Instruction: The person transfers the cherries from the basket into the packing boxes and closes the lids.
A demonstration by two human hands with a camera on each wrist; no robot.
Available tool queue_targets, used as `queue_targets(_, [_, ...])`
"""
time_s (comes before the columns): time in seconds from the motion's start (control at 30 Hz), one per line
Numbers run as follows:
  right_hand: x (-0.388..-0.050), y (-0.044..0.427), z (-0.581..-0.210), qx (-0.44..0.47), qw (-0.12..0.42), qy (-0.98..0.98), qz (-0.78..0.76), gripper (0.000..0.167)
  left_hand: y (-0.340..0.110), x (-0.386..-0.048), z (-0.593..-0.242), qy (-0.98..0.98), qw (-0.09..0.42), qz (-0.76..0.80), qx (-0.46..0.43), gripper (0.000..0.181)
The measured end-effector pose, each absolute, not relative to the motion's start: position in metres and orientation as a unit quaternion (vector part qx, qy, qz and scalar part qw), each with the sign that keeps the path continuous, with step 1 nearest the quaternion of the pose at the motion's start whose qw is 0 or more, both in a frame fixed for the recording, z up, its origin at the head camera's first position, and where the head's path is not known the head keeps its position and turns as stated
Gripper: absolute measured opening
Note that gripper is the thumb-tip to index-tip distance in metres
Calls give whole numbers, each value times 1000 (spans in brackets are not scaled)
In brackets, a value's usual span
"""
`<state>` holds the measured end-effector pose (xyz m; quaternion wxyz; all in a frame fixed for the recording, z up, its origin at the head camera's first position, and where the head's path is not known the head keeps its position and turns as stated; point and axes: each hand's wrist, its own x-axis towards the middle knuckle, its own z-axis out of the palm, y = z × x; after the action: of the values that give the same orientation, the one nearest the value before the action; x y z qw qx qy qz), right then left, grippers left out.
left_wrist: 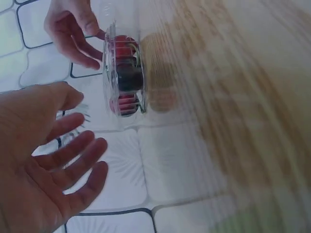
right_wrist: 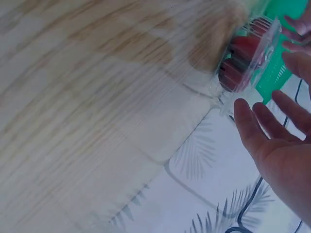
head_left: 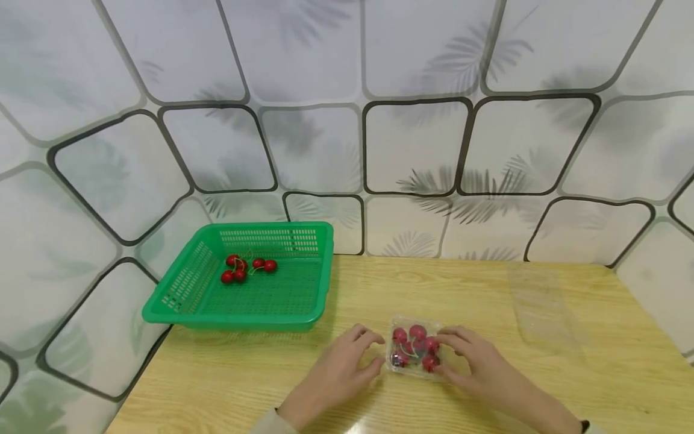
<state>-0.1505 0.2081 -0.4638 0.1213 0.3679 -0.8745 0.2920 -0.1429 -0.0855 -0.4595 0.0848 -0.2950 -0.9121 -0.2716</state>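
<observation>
- Flanking the clear plastic box from both sides, held two hands low over the wood-grained surface.
- Saw the box lying flat on the surface, between the hands, nearer than the basket and to its right.
- Noted red cherries inside the box, with pale green stems showing through the clear plastic.
- Held the left hand just beside the box's left edge, with grip wide, fingers loosely bent and spread, and a small gap to the plastic.
- Held the right hand at the box's right edge, also with grip wide and fingers spread; could not tell whether the fingertips touched the plastic.
- Saw the green basket well apart from the box, at the left rear of the surface, with more cherries grouped toward its back left.
- Noticed a thin transparent plastic sheet lying on the right part of the surface.
- Saw behind everything a pale wall, patterned with rounded dark and grey outlines and leaf prints.
</observation>
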Motion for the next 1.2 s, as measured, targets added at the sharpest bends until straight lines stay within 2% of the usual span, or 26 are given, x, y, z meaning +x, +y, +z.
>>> queue_targets(0.1, [-150, 205, -469, 407, 164, -869, 227, 49, -90, -143, -456, -899, 176, -220, -335, 25])
queue_targets(0.23, [-147, 202, -469, 406, 150, -881, 189, 43, -103, -146, -444, -871, 261, -188, -371, 28])
queue_targets(0.33, [-146, 200, -468, 398, 147, -887, 180, 42, -119, -148, -434, -858, 314, -170, -369, 29])
queue_targets(0.47, [-145, 199, -468, 393, 154, -890, 173, 42, -145, -150, -425, -859, 354, -150, -337, 31])
queue_targets(0.6, [-144, 198, -467, 388, 154, -893, 167, 40, -168, -150, -423, -867, 367, -142, -306, 31])
queue_targets(0.77, [-144, 197, -466, 380, 149, -898, 165, 38, -183, -147, -424, -876, 356, -135, -297, 25])
queue_targets(1.2, [-167, 199, -466, 358, 184, -906, 131, 41, -183, -146, -419, -900, 313, -132, -274, 27])
